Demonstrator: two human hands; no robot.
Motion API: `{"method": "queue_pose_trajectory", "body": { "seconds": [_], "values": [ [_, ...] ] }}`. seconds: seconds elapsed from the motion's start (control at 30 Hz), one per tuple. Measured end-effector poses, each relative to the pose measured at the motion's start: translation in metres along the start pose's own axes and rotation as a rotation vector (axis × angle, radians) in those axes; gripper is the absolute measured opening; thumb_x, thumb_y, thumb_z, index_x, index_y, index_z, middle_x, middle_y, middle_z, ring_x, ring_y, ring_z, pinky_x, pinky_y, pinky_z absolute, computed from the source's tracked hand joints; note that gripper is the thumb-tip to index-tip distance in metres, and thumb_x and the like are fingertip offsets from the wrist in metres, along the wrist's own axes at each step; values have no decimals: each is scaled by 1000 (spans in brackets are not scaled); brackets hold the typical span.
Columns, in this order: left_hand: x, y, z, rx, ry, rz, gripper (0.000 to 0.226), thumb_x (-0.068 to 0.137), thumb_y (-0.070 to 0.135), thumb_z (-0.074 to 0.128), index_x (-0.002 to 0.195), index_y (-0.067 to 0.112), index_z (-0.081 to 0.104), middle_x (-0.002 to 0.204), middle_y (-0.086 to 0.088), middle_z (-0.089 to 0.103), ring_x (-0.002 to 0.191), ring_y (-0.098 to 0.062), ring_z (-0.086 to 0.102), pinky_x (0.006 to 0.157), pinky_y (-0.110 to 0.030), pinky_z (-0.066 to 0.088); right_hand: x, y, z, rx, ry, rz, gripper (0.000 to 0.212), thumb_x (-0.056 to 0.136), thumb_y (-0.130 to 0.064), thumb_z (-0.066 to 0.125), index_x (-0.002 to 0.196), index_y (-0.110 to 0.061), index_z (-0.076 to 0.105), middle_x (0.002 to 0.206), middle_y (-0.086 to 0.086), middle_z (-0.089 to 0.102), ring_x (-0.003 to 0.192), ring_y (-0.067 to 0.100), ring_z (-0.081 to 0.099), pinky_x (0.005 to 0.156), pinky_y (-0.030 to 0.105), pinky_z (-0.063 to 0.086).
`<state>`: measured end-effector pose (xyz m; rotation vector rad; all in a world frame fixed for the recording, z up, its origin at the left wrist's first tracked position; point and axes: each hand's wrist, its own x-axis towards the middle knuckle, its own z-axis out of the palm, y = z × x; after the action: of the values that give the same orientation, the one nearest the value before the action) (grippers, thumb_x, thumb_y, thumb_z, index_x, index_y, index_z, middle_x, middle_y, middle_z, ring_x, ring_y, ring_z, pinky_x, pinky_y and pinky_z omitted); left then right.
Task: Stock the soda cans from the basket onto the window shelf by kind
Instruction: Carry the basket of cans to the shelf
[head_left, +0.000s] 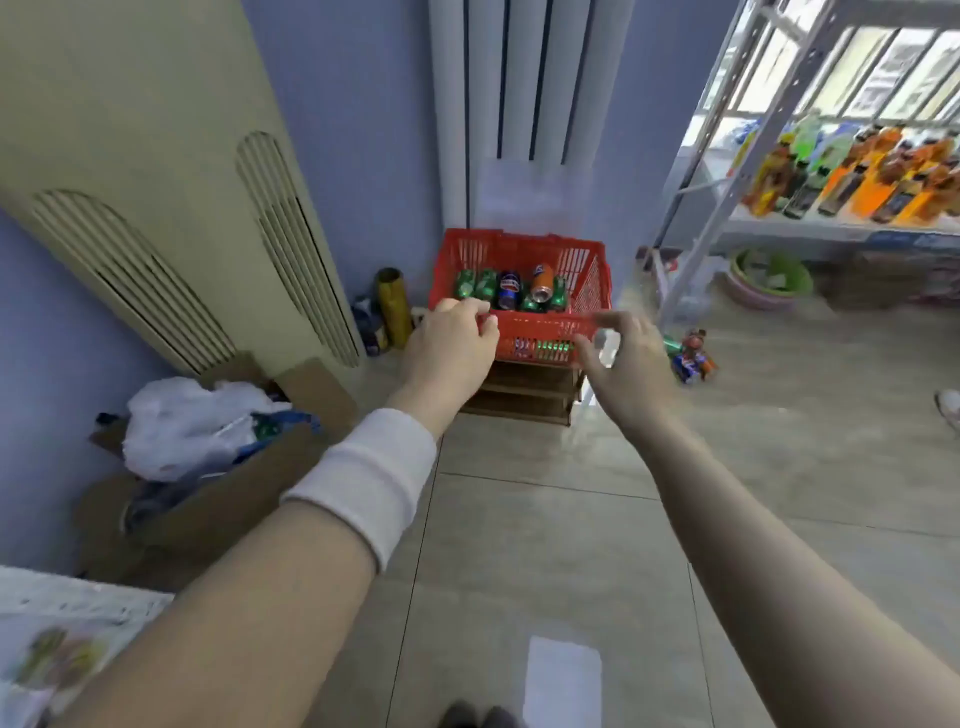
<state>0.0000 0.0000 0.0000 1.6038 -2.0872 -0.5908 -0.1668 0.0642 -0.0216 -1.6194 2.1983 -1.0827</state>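
Observation:
A red plastic basket stands on a low wooden stand against the far wall. Inside lie several green cans, a dark blue can and an orange can. My left hand is at the basket's near left rim, fingers curled over the edge. My right hand is blurred, in front of the basket's near right corner, fingers loosely spread and holding nothing. The metal window shelf stands at the right, with orange and green bottles on one level.
A tall beige air conditioner leans at the left. A cardboard box with plastic bags sits on the floor below it. A gold can stands left of the basket, a few cans lie on the floor right of it, and a green basin sits under the shelf.

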Motion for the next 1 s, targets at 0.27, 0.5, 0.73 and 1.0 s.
{"method": "queue_pose_trajectory", "body": {
  "seconds": [0.27,0.5,0.73,1.0],
  "values": [
    [-53,-56,103,110,-334,-153,35,97,28,40,126,15,55,128,-9,53,111,-30,54,93,-36,44,-72,90,62,-128,-275,176,35,89,-26,57,119,-7,55,121,9,56,116,25,49,96,31,36],
    [-46,-90,154,180,-487,-223,35,97,26,37,127,18,53,130,-4,52,117,-24,49,92,-32,38,-93,134,103,-211,-477,280,34,91,-24,56,120,-6,56,120,8,58,117,25,49,96,30,35],
    [11,-117,172,168,-621,-282,34,97,26,38,126,18,53,130,-2,53,118,-22,49,95,-30,36,-41,141,128,-253,-596,383,36,92,-25,54,123,-6,53,123,6,56,119,24,47,95,28,36],
    [116,-114,176,141,-598,-243,35,97,25,37,128,18,51,132,-2,51,119,-22,48,97,-31,36,70,147,146,-273,-526,376,36,91,-23,55,121,-4,54,121,7,58,118,25,48,97,30,35]
  ]
}}
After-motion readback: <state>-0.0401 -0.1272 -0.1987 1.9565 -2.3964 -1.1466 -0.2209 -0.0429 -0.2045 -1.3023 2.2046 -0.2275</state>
